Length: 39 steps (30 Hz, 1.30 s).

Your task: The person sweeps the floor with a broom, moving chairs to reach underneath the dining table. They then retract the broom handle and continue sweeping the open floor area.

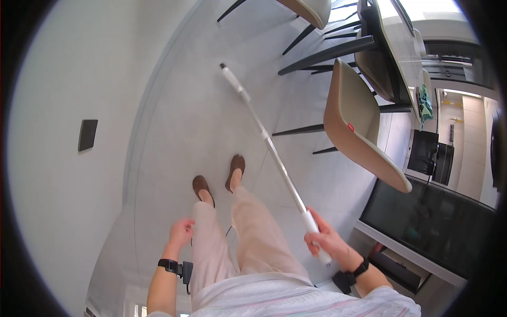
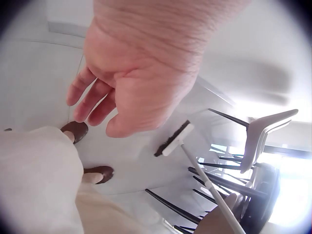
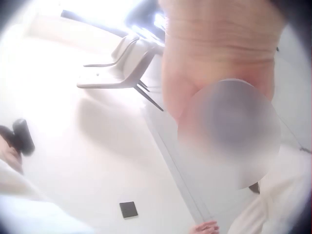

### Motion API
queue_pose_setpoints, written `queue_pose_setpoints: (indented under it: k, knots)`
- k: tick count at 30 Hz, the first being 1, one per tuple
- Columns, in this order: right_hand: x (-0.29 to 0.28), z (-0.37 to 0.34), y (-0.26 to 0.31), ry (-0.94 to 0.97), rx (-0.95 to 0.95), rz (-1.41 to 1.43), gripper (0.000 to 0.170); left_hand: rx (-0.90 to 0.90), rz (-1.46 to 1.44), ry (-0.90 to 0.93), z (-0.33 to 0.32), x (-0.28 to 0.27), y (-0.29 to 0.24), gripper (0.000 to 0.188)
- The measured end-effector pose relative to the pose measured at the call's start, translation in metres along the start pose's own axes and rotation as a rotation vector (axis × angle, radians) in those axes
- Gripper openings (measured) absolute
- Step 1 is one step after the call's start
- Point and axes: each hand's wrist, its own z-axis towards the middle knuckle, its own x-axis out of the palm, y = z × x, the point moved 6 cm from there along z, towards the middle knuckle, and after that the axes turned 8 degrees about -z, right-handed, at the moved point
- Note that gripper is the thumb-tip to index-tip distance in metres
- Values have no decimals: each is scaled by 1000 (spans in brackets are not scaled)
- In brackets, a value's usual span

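Observation:
My right hand (image 1: 328,242) grips the white grip of a long-handled floor brush (image 1: 282,171) near its top end. The pole slants away from me, and its far end is at the floor. In the left wrist view the brush (image 2: 178,139) shows a white crossbar head with dark bristles. The blurred round end of its handle (image 3: 234,131) fills much of the right wrist view and hides the fingers there. My left hand (image 1: 181,232) hangs beside my left thigh, its fingers loosely bent and holding nothing.
Beige chairs (image 1: 359,124) with dark legs stand by a table (image 1: 398,47) to the right. A wall (image 1: 68,185) with a dark switch plate (image 1: 87,135) runs along the left. A low cabinet with a dark glass front (image 1: 422,224) is at the lower right. Brown slippers (image 1: 236,170) are on my feet.

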Motion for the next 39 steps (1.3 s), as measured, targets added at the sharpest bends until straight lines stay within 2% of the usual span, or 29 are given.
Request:
queue_pose_setpoints:
  k: [2, 5, 8, 11, 14, 16, 18, 19, 20, 21, 22, 23, 24, 26, 27, 29, 31, 33, 35, 39]
  knots:
    - [-26, 50, 22, -91, -137, -70, 77, -101, -40, 47, -1, 5, 9, 24]
    - [-66, 134, 91, -168, -317, -72, 77, -74, 11, 29, 2, 6, 1, 24]
    - [-110, 223, 182, -321, -421, -116, 76, -130, -2, -10, 10, 1, -17, 24]
    - [-157, 303, 282, -384, -533, -206, 76, -172, -26, -68, 25, 0, -38, 24]
    - [-176, 344, 346, -328, -460, -240, 77, -183, 5, -58, 50, 12, -62, 23]
    - [-175, 353, 331, -357, -469, -376, 77, -179, -45, -53, 70, 21, -80, 23]
    - [-165, 353, 277, -412, -505, -579, 76, -175, -87, -49, 78, 24, -102, 23]
    - [-157, 340, 237, -342, -410, -529, 78, -169, -109, -52, 83, 23, -120, 23]
    - [-149, 320, 197, -270, -269, -597, 81, -147, -124, -58, 91, 18, -141, 24]
    - [-143, 297, 166, -329, -388, -730, 83, -116, -110, -54, 98, 11, -161, 24]
    - [-130, 258, 146, -260, -213, -698, 82, -51, -82, -62, 102, 2, -182, 24]
    - [-120, 222, 136, -187, -163, -669, 81, 16, -53, -68, 108, -6, -200, 24]
    - [-111, 187, 138, -138, -184, -661, 79, 51, -32, -57, 115, -12, -213, 24]
    - [-103, 128, 154, -10, -108, -527, 80, 79, -97, -69, 127, -26, -231, 24]
    - [-110, 111, 167, -29, -126, -508, 80, 105, -79, -63, 133, -32, -241, 24]
    - [-113, 88, 180, 76, -63, -340, 76, 66, -45, 4, 141, -39, -251, 25]
    - [-112, 77, 203, 36, -77, -308, 75, 53, 35, 86, 150, -43, -259, 25]
    - [-113, 81, 220, -8, -99, -271, 75, 48, 124, 162, 170, -56, -271, 24]
    - [-122, 103, 219, -90, -99, -159, 69, 95, 401, 189, 176, -67, -288, 23]
    - [-124, 164, 198, -115, -19, -143, 58, 35, 388, 222, 192, -92, -295, 23]
